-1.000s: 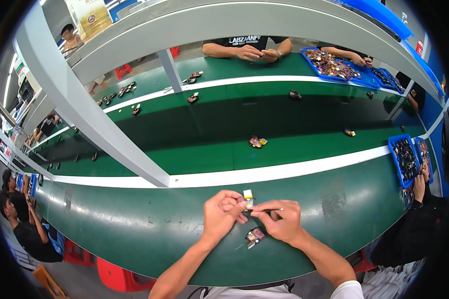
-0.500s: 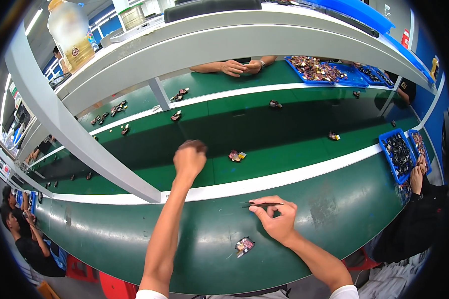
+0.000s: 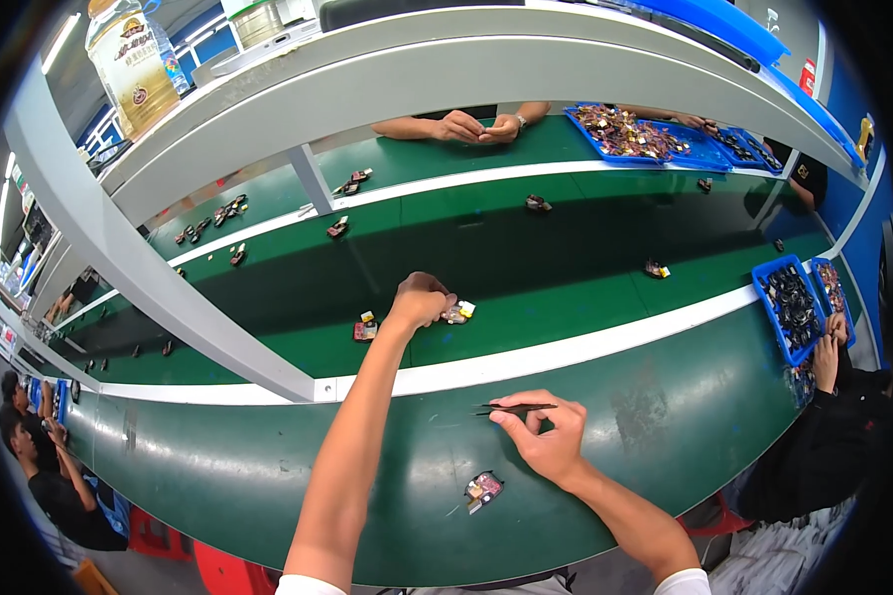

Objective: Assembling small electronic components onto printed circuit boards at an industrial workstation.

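Apparently, the left hand (image 3: 424,299) is touching a small yellow-tabbed part (image 3: 460,313) on the green belt (image 3: 536,322), mid-frame; whether it is grasping the part, I cannot tell. Lower, right of centre, the right hand (image 3: 556,436) is gripping dark tweezers (image 3: 522,408) over the desk (image 3: 228,446). A hasty pinch could be damaging the part; a sideways-swinging forearm (image 3: 352,446) could be knocking the second part (image 3: 364,328) nearby.

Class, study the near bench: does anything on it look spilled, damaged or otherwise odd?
The clearest oddity is a dark patch on the green bench, right of the right hand holding tweezers. Wear or dirt, I cannot tell. Nothing looks spilled.
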### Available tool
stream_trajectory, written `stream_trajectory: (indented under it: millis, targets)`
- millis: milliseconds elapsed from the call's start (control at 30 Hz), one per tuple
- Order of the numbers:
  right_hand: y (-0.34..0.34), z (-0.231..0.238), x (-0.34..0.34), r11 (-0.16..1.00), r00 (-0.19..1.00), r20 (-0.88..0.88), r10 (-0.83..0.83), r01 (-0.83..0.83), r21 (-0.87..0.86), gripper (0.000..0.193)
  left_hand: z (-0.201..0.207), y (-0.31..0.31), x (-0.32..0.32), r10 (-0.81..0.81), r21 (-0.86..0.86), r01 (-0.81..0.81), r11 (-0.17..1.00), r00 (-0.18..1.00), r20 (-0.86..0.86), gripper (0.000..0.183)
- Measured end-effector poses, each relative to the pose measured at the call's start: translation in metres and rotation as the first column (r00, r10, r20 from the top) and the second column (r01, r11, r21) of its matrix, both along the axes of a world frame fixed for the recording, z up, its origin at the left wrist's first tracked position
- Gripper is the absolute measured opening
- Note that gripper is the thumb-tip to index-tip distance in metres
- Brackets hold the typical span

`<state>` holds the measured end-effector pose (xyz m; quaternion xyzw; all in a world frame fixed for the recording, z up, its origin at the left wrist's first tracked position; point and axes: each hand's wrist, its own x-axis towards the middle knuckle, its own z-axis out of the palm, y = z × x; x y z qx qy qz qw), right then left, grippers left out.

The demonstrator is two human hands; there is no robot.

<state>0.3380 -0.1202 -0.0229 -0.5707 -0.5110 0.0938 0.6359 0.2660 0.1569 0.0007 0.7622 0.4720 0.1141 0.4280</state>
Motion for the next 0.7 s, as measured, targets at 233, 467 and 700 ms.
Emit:
stream_trajectory:
  millis: [233, 467, 700]
  targets:
    - [-0.003, -0.005, 0.000, 0.993, 0.991, -0.117, 0.068, -0.079, -0.088, 0.011, -0.011, -0.064, -0.059, 0.082, -0.072, -0.055, 0.996, 0.890, 0.449, 0.014]
    - [-0.006, 0.023, -0.014, 0.936, 0.719, -0.676, 0.162, -0.330, -0.126, 0.014, 0.001, -0.168, -0.113, 0.362, -0.431, -0.130, 0.893, 0.775, 0.518, 0.015]
    - [-0.006, -0.001, -0.014, 0.956, 0.845, -0.508, 0.168, -0.266, -0.126, 0.014, -0.012, -0.187, -0.108, 0.358, -0.386, -0.136, 0.912, 0.721, 0.592, 0.016]
